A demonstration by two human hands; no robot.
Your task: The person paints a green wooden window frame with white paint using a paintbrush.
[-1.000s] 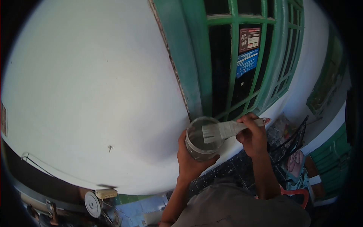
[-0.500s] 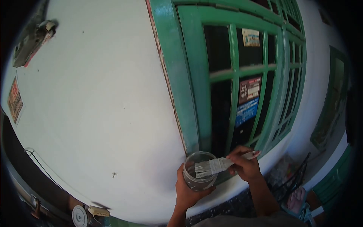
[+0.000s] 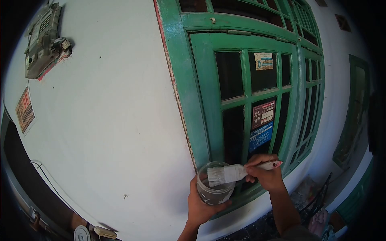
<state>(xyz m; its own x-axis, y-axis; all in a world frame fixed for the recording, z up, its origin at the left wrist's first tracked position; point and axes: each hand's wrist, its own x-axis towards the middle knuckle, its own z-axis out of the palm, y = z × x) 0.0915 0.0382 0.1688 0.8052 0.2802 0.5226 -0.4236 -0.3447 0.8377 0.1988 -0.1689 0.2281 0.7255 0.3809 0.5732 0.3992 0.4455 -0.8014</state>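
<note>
At the lower middle, my left hand is wrapped round a clear plastic tub from below and the left side. My right hand grips a paintbrush by its pale handle, which has a reddish end. White paint coats the bristles and the ferrule. The bristles lie over the tub's mouth, pointing left, and overlap its rim in this view. Whitish streaks mark the tub's side. Behind both hands stands a green window frame with dark panes.
A white wall fills the left side, with an electricity meter and an orange paper notice on it. Stickers are on the window panes. A round white lid shows at the bottom left, and bagged items at the lower right.
My view has tilted upward, so the window and meter sit lower in the picture. The brush stays over the tub in my right hand, a little more level.
</note>
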